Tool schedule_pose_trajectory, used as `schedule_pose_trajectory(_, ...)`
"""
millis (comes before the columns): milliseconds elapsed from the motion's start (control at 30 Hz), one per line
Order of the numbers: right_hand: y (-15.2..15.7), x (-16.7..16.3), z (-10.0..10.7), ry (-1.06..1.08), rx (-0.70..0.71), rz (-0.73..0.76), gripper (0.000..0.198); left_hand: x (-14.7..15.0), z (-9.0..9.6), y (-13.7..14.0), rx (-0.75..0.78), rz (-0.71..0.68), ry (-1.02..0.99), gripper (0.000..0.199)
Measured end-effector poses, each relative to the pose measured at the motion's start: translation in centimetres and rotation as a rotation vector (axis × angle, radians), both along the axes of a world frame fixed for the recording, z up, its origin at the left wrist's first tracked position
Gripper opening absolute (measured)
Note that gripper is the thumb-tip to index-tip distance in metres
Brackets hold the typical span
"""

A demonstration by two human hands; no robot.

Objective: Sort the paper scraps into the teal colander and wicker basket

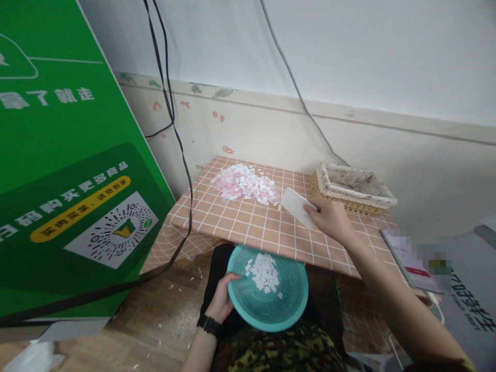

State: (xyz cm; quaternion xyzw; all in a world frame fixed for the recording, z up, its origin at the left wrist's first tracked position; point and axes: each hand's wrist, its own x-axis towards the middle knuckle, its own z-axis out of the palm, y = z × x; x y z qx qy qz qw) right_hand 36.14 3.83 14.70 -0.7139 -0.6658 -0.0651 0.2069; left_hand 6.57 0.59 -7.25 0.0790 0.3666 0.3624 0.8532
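Note:
My left hand (221,299) grips the left rim of a round teal plastic basket (290,305) on my lap, just under the table's front edge. Small white paper pieces (265,274) lie inside it. Over the table my right hand (327,217) pinches a flat white card (296,206), thumb on top, its far edge close to the right end of a heap of white and pinkish paper bits (244,182). The heap spreads across the back left of the tabletop. Whether the card touches the table, I cannot tell.
A checked cloth covers the table (232,222). At its back right stands a lined wicker basket (349,206). A green panel with a printed code (116,230) fills the left, and a dark strap (188,181) hangs before the table's left edge. Paper scraps dot the floor.

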Motion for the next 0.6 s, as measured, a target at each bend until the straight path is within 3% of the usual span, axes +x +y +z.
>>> schedule_pose_trajectory(167,0.9,-0.1,-1.5,0.071,0.029,-0.007,0.03,0.0,-0.1,0.0,-0.003,-0.006,0.008,0.018)
schedule_pose_trajectory(433,1.2,0.0,-2.0,0.207,-0.023,0.104,0.032,0.0,-0.4,0.0,0.017,0.015,0.017,0.016)
schedule_pose_trajectory(600,1.1,0.3,-2.1,0.176,0.038,0.034,0.032,-0.1,-0.6,0.0,0.007,0.006,0.01,0.016)
